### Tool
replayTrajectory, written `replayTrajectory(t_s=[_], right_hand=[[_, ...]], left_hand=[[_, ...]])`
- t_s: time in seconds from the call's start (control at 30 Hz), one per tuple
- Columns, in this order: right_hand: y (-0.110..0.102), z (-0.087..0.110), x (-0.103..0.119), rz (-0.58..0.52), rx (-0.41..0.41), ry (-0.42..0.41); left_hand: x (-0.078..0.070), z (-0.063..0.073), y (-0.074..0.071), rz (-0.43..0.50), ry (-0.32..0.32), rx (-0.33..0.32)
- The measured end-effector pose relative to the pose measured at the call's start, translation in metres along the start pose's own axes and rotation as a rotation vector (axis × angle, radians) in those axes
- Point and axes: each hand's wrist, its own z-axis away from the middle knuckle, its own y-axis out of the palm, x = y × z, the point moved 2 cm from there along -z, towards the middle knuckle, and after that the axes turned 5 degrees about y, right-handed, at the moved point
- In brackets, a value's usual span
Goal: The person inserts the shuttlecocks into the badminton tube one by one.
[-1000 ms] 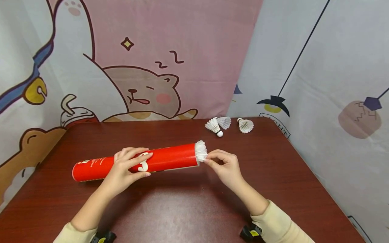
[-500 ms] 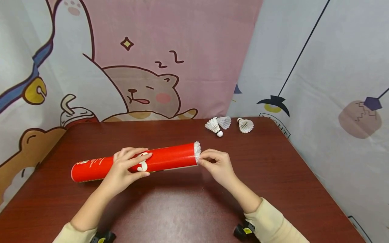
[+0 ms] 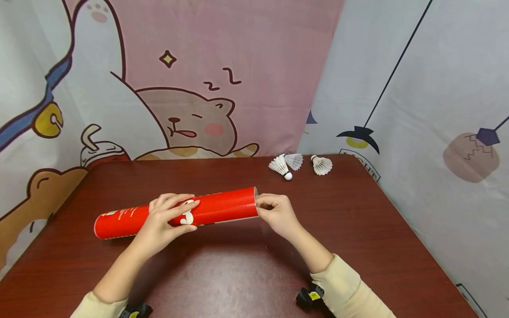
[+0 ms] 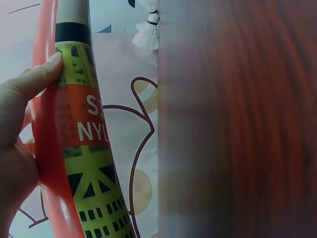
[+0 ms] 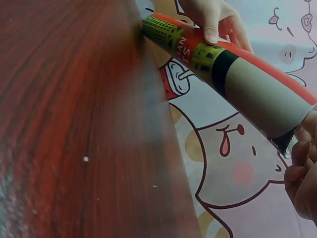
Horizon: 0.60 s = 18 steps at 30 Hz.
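Note:
A red shuttlecock tube (image 3: 226, 206) slants across the middle, its right end raised above the table. My left hand (image 3: 161, 218) grips it around the middle, fingers over the top and thumb on the near side. The tube's other side, green and black with a pale band, shows in the left wrist view. At the mouth on the right is my right hand (image 3: 280, 214), thumb and fingers pinched together, their tips just inside the rim. A pale bit of a shuttlecock (image 5: 291, 148) shows by these fingertips in the right wrist view; the rest is hidden in the tube.
Behind the tube, near the table's far edge, lie several white shuttlecocks: one with its cork forward (image 3: 280, 167), another overlapping it (image 3: 295, 161), and one apart to the right (image 3: 322, 165). The dark red-brown table (image 3: 358, 247) meets a printed curtain (image 3: 270, 66) at the back.
The right hand has moved left, pushing the shuttlecock into the tube until its white skirt no longer sticks out in the head view. The left hand and the tube have barely moved.

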Motion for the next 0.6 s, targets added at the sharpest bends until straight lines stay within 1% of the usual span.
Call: replayTrajectory(t_s=[0.17,0.37,0.47,0.6], right_hand=[[-0.003,-0.001,-0.002,-0.042,0.032,0.020],[-0.011,-0.001,-0.010,-0.093,0.084,0.017],[-0.017,-0.001,-0.014,-0.071,0.082,0.024],[-0.026,-0.002,-0.020,-0.015,0.049,0.040]], left_hand=[[0.000,0.000,0.000,0.009,-0.005,0.001],[0.000,0.001,0.001,0.002,-0.007,0.009],[0.000,0.001,0.000,0.002,-0.009,0.008],[0.000,0.001,-0.001,0.002,-0.012,0.016]])
